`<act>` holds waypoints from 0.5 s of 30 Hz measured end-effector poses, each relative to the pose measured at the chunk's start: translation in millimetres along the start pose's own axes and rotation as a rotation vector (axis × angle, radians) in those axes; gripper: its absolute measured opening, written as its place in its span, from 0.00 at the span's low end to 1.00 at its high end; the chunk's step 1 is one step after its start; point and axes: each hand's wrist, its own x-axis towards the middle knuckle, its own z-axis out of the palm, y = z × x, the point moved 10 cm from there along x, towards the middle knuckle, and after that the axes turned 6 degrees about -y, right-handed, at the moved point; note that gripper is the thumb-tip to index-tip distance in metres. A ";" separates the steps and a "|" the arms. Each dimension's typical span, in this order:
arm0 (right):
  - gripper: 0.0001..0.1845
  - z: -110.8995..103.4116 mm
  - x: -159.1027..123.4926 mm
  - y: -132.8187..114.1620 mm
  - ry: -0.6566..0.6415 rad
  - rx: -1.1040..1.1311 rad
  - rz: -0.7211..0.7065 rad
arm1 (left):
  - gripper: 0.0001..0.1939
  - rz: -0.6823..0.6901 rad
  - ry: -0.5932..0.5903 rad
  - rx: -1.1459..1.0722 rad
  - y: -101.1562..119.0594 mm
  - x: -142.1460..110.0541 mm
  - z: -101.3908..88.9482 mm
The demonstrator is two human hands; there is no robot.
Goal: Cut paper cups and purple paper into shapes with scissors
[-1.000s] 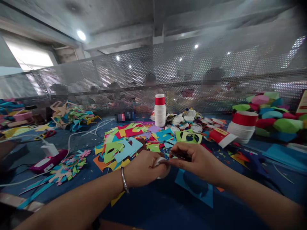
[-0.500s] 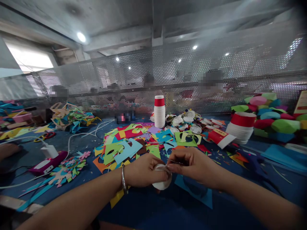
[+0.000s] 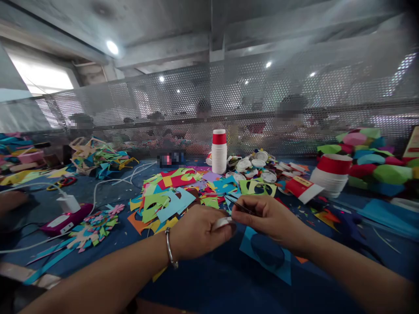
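A small round white paper piece [image 3: 223, 223], much like a cut-off cup bottom, is pinched in my left hand [image 3: 199, 231]. That hand's fingers cover much of it, and it is tilted nearly edge-on. Close against it on the right, my right hand [image 3: 262, 213] is closed on a thin dark pointed tool [image 3: 244, 208]. The tool's tip points up and left; the fingers hide the rest, so I cannot tell its exact kind. Below the right hand lies a blue paper sheet [image 3: 275, 257] with a round hole cut in it.
Coloured paper scraps [image 3: 176, 203] spread beyond my hands. Behind them stand a cup stack [image 3: 219, 152] and a pile of white rounds [image 3: 258, 163]. More stacked cups [image 3: 330, 174] are at right. A purple power strip [image 3: 67, 218] and cables lie left, near another person's hand [image 3: 13, 200].
The white piece has turned from face-on to nearly edge-on in my left hand. My right hand has shifted slightly, and more of the dark tool shows.
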 end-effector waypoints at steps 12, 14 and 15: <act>0.14 0.2 -8.3 -9.1 -0.006 -0.314 -0.081 | 0.19 -0.032 0.070 -0.276 -21.2 0.3 -8.4; 0.14 0.6 -8.7 -10.3 -0.001 -0.354 -0.082 | 0.18 -0.025 0.076 -0.228 -15.7 -0.4 -9.3; 0.13 0.8 -8.8 -10.7 -0.001 -0.370 -0.081 | 0.17 -0.025 0.080 -0.213 -13.4 -0.8 -9.7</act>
